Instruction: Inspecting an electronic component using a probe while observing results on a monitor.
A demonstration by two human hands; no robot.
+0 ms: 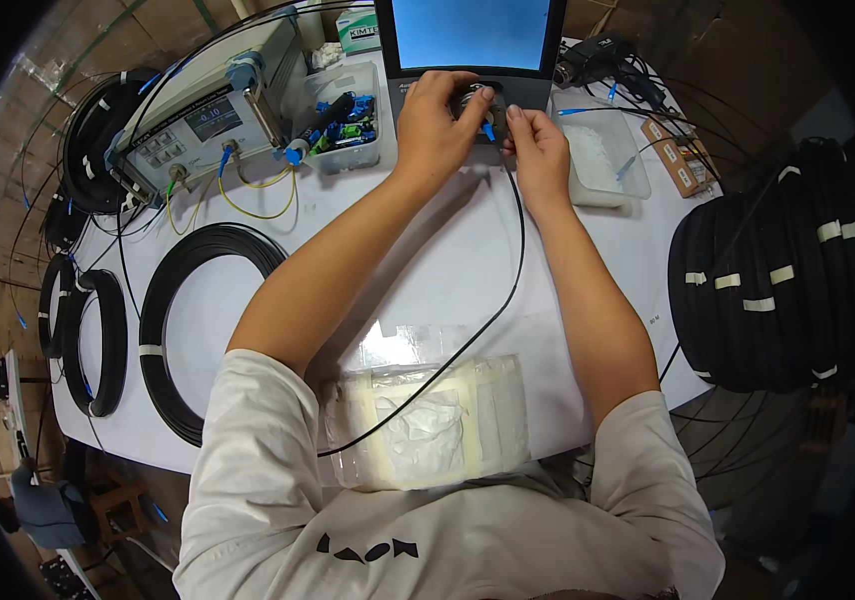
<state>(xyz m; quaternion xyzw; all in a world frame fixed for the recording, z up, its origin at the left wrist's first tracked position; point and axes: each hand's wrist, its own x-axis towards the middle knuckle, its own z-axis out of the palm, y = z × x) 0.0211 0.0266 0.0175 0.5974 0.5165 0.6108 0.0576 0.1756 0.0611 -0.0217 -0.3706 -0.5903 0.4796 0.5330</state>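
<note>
A blue connector (pixel 489 130) on a thin black cable (pixel 508 290) is pinched between left hand (pixel 438 120) and right hand (pixel 538 150), both grips pressed together, at the far desk (pixel 448 250) edge below a small screen unit (pixel 473 40). Cable coils (pixel 198 330) are laid to the left.

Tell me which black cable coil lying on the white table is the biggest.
The big coil lying just left of the person's left forearm. Its ring is far wider than the two smaller coils at the table's left edge.
</note>
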